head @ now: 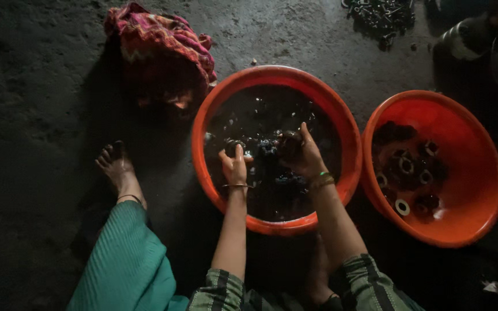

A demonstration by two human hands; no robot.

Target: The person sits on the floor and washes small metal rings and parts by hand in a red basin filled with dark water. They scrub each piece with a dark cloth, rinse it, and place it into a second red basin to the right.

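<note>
Both forearms stretched forward toward twelve o'clock, bare from the elbows. Left hand (234, 166) curled into a loose fist, thumb up — bangle at the wrist. Right hand (304, 154) at two o'clock of it, fingers bent downward, wrist banded.

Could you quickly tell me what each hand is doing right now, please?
Left hand: closed on a small dark part over the orange basin.
Right hand: closed on another dark part.

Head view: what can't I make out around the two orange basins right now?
- Parts in the left basin: dark liquid and dim light hide their shapes.
- Left hand and right hand: each grips a dark piece, kind unclear.
- Metal container, top right: cut by the edge.
</note>
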